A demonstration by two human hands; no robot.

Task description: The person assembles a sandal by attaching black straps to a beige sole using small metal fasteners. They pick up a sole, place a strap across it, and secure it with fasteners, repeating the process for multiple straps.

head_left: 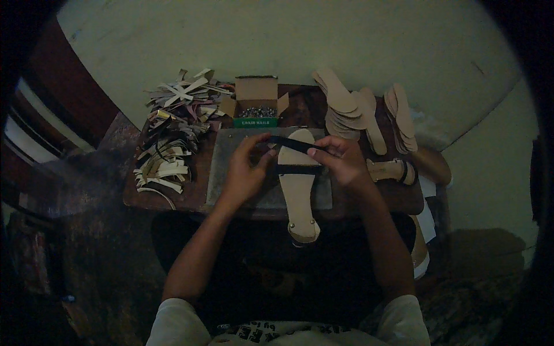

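A dark strap [291, 143] is stretched between my two hands above the front of a tan shoe sole [298, 199]. My left hand [248, 168] pinches the strap's left end between thumb and fingers. On the other side, my right hand [344, 162] grips it near the right end, thumb on top. Another dark strap [300, 169] crosses the sole just below. Two small shiny studs show at the sole's heel, which juts past the table's near edge. The sole lies over a grey slab [228, 173] on the wooden table [375, 199].
An open cardboard box [255, 122] of small metal nails stands behind the slab. Cut strips [167, 153] heap up at left. Stacked tan soles [340, 106] and more soles [400, 118] lie at back right. A strapped sandal [389, 170] rests near the right edge.
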